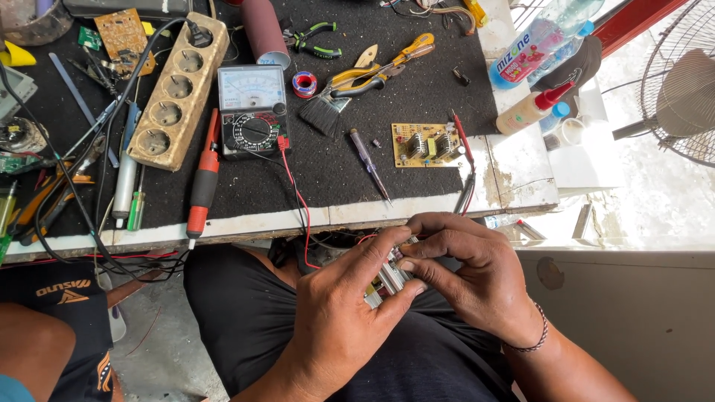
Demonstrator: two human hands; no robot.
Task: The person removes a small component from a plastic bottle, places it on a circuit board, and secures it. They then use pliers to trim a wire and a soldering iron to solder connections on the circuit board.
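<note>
Head view, hands: the left hand (350, 298) and the right hand (469, 272) meet over the person's lap, just below the desk's front edge (261, 223), both closed around a small metal-finned electronic part (389, 277).
Left hand: fingers curled under and across the part, thumb on top, gripping it.
Right hand: fingertips pinching the part's upper end, a braided band at the wrist.
The part: mostly hidden between the two hands; only pale fins and a bit of yellow show, so its exact kind cannot be told.
Step in hand: by the look of it, close handling of the part, turning or prying at it away from the desk.
Next move: likely calls for a steady grip and small finger work.
On the desk: an analogue multimeter (253, 110) with a red lead (296, 195) trailing over the edge towards the lap, a small circuit board (426, 144), a screwdriver (370, 164), a brush (325, 112), a socket strip (179, 91).
Edges and room: the desk edge sits just above the knuckles; open space lies over the lap, with a second person's knee (45, 335) well apart at left.
</note>
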